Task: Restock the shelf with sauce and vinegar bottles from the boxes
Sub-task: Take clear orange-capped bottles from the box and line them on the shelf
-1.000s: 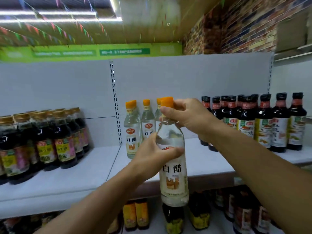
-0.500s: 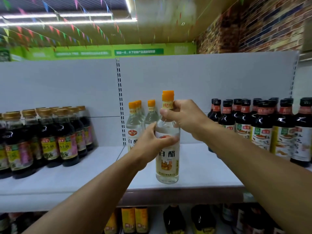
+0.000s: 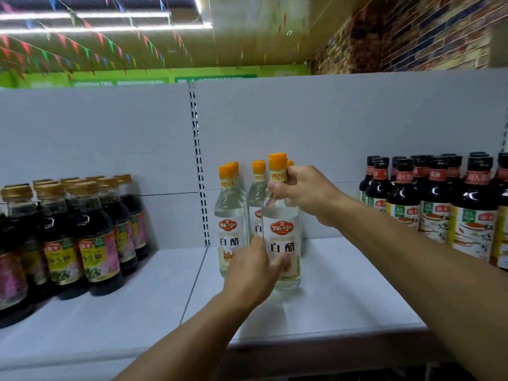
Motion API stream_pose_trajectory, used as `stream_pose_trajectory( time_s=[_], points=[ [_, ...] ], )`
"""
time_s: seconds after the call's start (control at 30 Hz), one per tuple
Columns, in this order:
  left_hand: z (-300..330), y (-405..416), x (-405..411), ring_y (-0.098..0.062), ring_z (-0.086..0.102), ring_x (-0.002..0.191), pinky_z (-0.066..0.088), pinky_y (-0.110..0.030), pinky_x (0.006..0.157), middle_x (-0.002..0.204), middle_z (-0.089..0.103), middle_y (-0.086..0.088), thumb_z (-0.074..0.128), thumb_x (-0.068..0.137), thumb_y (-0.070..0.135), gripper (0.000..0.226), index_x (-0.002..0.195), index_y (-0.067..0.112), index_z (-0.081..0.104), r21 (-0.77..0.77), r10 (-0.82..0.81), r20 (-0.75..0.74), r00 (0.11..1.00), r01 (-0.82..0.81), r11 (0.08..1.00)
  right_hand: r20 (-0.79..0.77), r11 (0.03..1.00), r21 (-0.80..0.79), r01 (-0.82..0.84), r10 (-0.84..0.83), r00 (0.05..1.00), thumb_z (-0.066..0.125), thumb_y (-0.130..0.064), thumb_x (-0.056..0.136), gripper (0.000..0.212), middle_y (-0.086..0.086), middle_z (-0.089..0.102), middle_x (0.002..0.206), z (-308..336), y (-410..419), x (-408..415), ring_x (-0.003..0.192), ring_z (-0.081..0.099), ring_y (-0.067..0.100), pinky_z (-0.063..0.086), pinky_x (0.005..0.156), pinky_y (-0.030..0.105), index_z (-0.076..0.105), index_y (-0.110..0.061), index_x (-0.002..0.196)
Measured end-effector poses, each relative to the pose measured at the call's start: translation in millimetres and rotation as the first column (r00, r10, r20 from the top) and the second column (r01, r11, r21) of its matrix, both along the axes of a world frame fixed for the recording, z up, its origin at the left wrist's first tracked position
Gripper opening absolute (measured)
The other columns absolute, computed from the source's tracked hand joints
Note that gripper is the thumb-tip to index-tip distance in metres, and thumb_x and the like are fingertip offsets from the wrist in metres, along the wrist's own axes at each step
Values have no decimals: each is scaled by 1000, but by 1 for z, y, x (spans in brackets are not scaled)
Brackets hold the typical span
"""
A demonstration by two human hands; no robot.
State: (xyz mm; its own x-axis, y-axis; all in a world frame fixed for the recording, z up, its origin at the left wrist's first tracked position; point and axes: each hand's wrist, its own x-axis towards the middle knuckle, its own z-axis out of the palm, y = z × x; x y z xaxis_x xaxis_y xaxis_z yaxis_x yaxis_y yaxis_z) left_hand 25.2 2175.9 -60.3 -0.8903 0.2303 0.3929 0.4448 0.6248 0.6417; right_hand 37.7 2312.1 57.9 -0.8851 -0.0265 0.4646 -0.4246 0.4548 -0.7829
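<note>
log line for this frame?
stage: placing | left hand: holds body of clear orange-capped vinegar bottle | right hand: grips neck | bottle: standing on white shelf

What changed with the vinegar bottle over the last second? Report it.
The clear vinegar bottle went from held off the shelf edge to standing on the shelf, pushed back toward the other vinegar bottles. Right hand still grips its neck, left hand its body.
</note>
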Motion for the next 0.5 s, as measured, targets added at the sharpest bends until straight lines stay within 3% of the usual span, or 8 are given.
stream_pose_trajectory(
  time_s=[0.23, 0.4, 0.5],
  points=[
    [-8, -8, -24, -19, 66, 99, 56, -40, 86, 111, 70, 5, 63, 86, 54, 39, 114, 28, 58, -139, 46, -60, 997, -54, 989, 36, 1000, -25, 7, -6, 999, 61, -17, 95, 18, 12, 70, 105, -10, -4, -35, 90, 68, 17, 48, 60, 14, 64, -6, 109],
    [-18, -5, -33, -23, 62, 99, 54, -39, 88, 111, 69, -2, 62, 91, 42, 27, 104, 19, 61, -214, 29, -60, 998, -41, 976, 31, 1000, -6, 29, -29, 999, 62, -19, 94, 19, 10, 71, 105, -15, -2, -54, 95, 68, 20, 54, 80, 29, 66, -8, 109],
    [-19, -5, -36, -23, 62, 99, 54, -38, 88, 111, 68, -3, 61, 93, 39, 23, 100, 17, 60, -225, 21, -75, 997, -37, 974, 35, 1000, -30, 1, 0, 999, 61, -14, 94, 21, 11, 70, 105, -19, -1, -62, 89, 68, 14, 55, 70, 20, 64, -3, 112]
  ],
)
